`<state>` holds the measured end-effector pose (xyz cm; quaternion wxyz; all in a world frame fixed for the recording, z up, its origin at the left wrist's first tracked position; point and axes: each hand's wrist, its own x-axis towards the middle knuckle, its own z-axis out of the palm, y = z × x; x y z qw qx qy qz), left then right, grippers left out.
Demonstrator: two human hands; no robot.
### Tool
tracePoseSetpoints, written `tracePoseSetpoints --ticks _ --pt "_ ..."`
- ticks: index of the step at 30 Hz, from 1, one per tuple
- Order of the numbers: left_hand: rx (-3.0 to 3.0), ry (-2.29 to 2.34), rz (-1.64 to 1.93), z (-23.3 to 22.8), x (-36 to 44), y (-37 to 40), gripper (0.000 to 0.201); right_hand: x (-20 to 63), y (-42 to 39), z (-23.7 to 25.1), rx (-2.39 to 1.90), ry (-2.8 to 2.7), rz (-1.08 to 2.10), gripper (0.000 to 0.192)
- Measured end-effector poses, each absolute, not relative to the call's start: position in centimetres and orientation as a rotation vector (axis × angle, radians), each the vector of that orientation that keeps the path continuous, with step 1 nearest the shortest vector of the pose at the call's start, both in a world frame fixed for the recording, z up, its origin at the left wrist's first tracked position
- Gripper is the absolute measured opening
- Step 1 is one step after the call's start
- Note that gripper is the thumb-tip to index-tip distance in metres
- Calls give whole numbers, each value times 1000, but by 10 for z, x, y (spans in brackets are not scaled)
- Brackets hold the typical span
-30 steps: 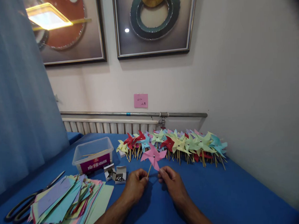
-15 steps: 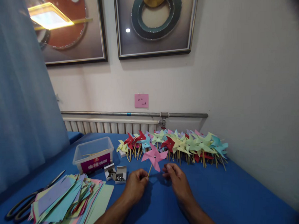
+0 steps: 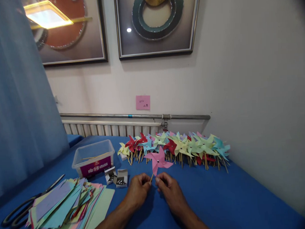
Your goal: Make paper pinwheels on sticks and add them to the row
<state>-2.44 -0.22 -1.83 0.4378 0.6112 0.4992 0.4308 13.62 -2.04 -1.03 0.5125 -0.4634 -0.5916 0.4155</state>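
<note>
A pink paper pinwheel (image 3: pixel 158 161) with a shiny pin at its centre stands upright on a thin wooden stick (image 3: pixel 152 177). The stick is pinched low down between the thumb and fingers of my left hand (image 3: pixel 139 189). Just right of it, my right hand (image 3: pixel 170 190) has its fingers curled together by the tip of the lowest blade. Whether those fingertips grip the blade or only touch it cannot be made out. Two small white boxes of metal pins (image 3: pixel 121 179) lie left of my left hand, their flaps raised.
Behind my hands lies a long row of finished pinwheels (image 3: pixel 182 147). A clear plastic tub (image 3: pixel 93 163) with sticks stands at the left. Nearer are a stack of coloured paper (image 3: pixel 68 207) and black-handled scissors (image 3: pixel 32 200). A blue curtain (image 3: pixel 24 99) hangs at left.
My right hand has moved left, up to the pinwheel's lowest blade, and its fingers have come together. The pink blades have turned a little. My left hand keeps its hold on the stick.
</note>
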Motion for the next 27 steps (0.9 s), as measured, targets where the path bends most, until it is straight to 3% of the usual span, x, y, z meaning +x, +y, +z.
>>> tracePoseSetpoints --ticks 9,23,27 --pt "1521 1287 1077 -12 -28 -2 5 164 -6 1 -1159 -1144 649 54" --pt "1567 1270 1095 -19 -28 1 8 147 -24 0 -1148 -1571 642 35" --pt "1564 1298 1119 -18 -28 1 8 148 -21 -5 -1171 -1492 727 39"
